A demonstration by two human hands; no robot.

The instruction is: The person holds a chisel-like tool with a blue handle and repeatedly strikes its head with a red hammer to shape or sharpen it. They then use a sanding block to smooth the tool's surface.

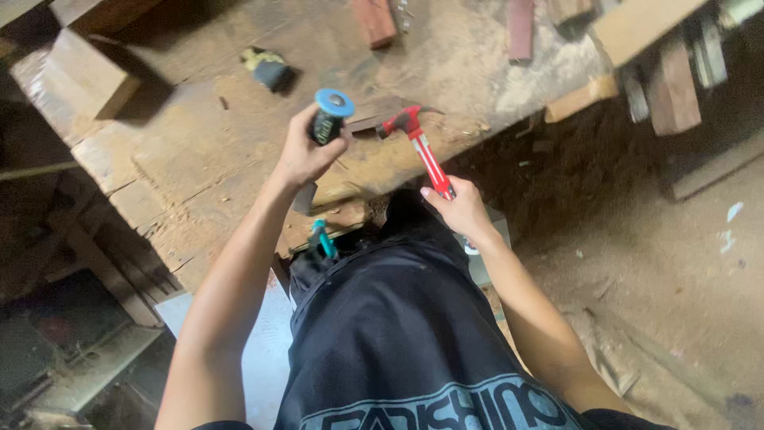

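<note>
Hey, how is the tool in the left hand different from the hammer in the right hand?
The chisel has a thick black handle with a blue end cap; the hammer has a thin red handle with a white stripe and a red head. The left hand holds the chisel upright, cap towards the camera, blade mostly hidden; the right hand holds the hammer slanted, head over the wooden workbench. Both are gripped by their handles.

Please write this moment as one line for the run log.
left hand: holds chisel upright | right hand: holds red hammer | below: wooden workbench
</note>
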